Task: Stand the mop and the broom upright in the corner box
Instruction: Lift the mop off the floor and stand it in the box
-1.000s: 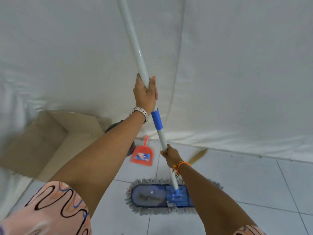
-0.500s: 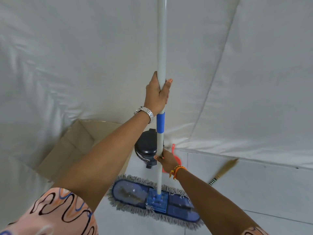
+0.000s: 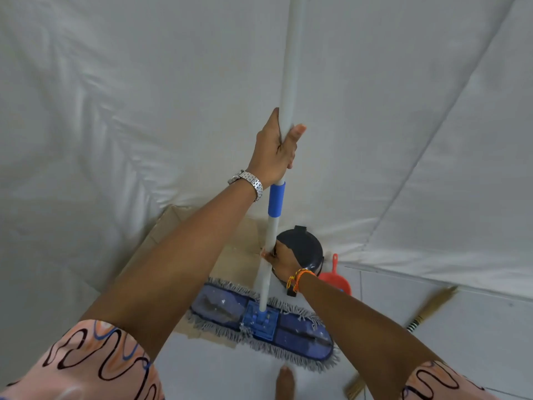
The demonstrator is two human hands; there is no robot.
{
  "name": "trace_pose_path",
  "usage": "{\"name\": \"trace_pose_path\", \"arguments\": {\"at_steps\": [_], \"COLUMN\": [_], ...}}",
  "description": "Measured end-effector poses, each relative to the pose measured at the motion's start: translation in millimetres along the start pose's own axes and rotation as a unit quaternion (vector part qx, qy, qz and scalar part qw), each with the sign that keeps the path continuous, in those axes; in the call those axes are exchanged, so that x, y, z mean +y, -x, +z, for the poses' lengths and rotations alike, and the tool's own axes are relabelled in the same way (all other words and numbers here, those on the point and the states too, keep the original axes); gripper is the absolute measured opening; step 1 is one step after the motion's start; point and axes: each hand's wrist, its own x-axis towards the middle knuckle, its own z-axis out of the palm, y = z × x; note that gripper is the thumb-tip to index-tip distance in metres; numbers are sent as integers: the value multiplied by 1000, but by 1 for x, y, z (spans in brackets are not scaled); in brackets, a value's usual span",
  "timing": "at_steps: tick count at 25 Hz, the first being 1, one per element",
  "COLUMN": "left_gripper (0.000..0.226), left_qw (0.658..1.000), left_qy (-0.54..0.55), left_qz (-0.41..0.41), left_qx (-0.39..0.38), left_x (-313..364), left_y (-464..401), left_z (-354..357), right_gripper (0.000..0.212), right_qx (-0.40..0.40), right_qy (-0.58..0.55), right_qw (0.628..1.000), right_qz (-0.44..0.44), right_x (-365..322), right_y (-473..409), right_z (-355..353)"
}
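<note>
Both hands on the mop (image 3: 284,90), pole near vertical, top end runs out of frame. Left hand (image 3: 274,153) high on the white pole, fingers (image 3: 297,132) wrapped fully round it just above the blue sleeve (image 3: 276,199); metal watch (image 3: 248,182) on that wrist. Right hand (image 3: 281,259) low on the pole, fingers closed round it, orange cord bracelet (image 3: 298,280) on the wrist.

Mop head (image 3: 261,320): flat blue pad with grey fringe, lying roughly level and angled down to the right. Its left end overlaps the near edge of the cardboard box (image 3: 230,255); the rest is over the white floor tiles (image 3: 476,327). Cannot tell if the pad touches the floor or hangs just above it.

Box sits open in the corner against the white sheeting (image 3: 115,111), mostly hidden behind the left forearm. Interior looks bare where visible.

Broom (image 3: 427,310) lies on the floor to the right, straw-coloured with a striped band, well apart from the box and partly hidden by the right arm. A second straw-coloured bit shows at the bottom edge; can't tell if it's the same broom.

Black lidded bin (image 3: 302,246) just right of the box, behind the right hand. Red dustpan (image 3: 336,280) beside the bin on the floor. A toe (image 3: 285,382) shows at the bottom edge, near the mop head.
</note>
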Motion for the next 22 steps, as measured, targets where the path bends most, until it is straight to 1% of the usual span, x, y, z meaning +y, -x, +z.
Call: {"name": "trace_pose_path", "arguments": {"at_steps": [2,4,8,11,14,16,20,22], "left_gripper": [28,26,21,22,27,28,27,26], "left_qw": [1000,1000,998,998,996,996,993,992], "left_qy": [-2,-6,0,11,28,37,60,68], "left_qz": [5,10,-8,-37,-71,-79,-93,-96], "left_qx": [-10,-26,-67,-59,-38,-33,-28,-38], "left_x": [-22,-53,-111,-151,-197,-227,-293,-333], "left_y": [-11,-29,-76,-111,-134,-143,-153,-157], "left_z": [-26,-56,-109,-145,-178,-193,-216,-227], "right_gripper": [32,29,30,32,33,32,31,30], "right_qx": [0,2,-4,-23,-7,-3,22,35], "right_qy": [4,3,18,37,51,54,46,36], "right_qw": [1000,1000,1000,999,998,997,994,992], "right_qz": [5,5,18,25,48,59,99,119], "right_x": [-8,-20,-44,-65,-82,-86,-70,-55], "right_y": [-30,-68,-147,-207,-259,-288,-350,-384], "right_z": [22,46,81,106,130,146,180,198]}}
